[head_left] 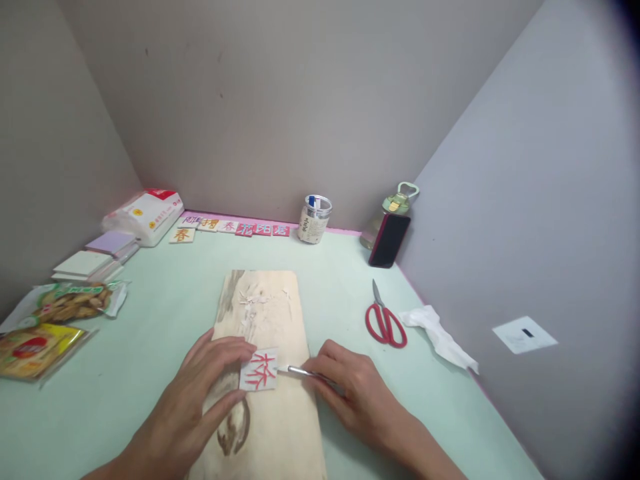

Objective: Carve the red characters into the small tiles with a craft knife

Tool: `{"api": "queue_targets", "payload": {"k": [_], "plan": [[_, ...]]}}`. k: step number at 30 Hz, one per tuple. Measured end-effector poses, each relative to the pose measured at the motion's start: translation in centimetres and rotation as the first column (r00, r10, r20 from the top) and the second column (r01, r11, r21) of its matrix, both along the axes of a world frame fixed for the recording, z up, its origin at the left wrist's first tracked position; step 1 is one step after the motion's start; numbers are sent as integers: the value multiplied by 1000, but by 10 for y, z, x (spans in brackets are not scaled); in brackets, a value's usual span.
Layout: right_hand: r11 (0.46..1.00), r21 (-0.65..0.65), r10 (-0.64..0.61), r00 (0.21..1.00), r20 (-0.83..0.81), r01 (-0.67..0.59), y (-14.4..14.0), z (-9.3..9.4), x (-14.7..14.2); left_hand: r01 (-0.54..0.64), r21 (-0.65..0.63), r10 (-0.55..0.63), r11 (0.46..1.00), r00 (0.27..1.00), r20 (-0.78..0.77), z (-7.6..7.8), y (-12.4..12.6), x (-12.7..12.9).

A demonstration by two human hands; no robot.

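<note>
Two bare hands work over a wooden board (273, 400) lying lengthwise on the pale green table (150, 333). At the board's left edge, the left hand (200, 393) spreads open, fingertips pinning a small pale tile (259, 370) carved with a red character. Just right of the tile, the right hand (350, 387) is closed around a thin metal carving tool (305, 372), its tip touching the tile's right edge. Pale shavings (255, 300) lie on the board's far end. Well left of the board sit snack packets (55, 320), stacked tiles (90, 263) and a tissue pack (145, 213). Beyond the board, a row of carved tiles (235, 227) lines the wall, with a small jar (314, 219) beside it. Right of the board lie red scissors (385, 320) and a crumpled tissue (437, 333); farther back, a phone (389, 240) leans on a bottle (395, 207).
</note>
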State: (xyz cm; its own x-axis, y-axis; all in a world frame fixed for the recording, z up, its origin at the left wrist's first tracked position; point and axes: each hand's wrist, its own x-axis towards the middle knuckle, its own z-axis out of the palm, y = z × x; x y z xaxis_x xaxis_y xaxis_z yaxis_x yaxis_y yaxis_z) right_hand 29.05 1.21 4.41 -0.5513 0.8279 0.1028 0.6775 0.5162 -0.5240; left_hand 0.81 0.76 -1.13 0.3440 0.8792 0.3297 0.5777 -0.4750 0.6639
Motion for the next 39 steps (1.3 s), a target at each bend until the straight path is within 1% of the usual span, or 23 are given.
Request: {"api": "queue_targets", "payload": {"k": [5, 11, 16, 20, 26, 30, 32, 34, 36, 38, 39], "plan": [[1000, 26, -17, 999, -32, 18, -1, -3, -2, 43, 12, -43, 999, 998, -41, -5, 3, -5], [999, 51, -17, 1000, -23, 18, -3, -6, -3, 20, 50, -18, 999, 999, -33, -3, 3, -4], [996, 74, -36, 998, -47, 39, -2, -8, -2, 24, 39, -23, 999, 999, -24, -2, 1, -2], [997, 64, -31, 999, -29, 33, -1, -8, -2, 0, 32, 0, 999, 1000, 1, -3, 0, -1], [998, 60, -15, 1000, -16, 16, -2, -5, -5, -5, 33, 5, 999, 1000, 5, -3, -1, 1], [998, 62, -10, 1000, -5, 10, -3, -5, -5, -15, -10, 15, 1000, 1000, 16, -5, -1, 0], [998, 63, -15, 1000, -27, 16, -3, -6, -4, -30, -23, 30, 999, 1000, 8, -7, -2, -2], [999, 39, -22, 996, -83, 26, -3, -8, -4, -28, -24, 28, 999, 1000, -13, -8, -1, -4], [997, -42, -63, 981, -181, 57, -4, -8, -6, -10, -37, 10, 999, 1000, -12, -8, -1, -6], [974, -206, -162, 935, -315, 99, -4, -7, -10, 4, -61, -2, 998, 1000, 23, -7, -1, -5], [947, -302, -227, 897, -378, 112, -5, -6, -14, 5, -75, -1, 997, 999, 44, -6, -1, -4]]}}
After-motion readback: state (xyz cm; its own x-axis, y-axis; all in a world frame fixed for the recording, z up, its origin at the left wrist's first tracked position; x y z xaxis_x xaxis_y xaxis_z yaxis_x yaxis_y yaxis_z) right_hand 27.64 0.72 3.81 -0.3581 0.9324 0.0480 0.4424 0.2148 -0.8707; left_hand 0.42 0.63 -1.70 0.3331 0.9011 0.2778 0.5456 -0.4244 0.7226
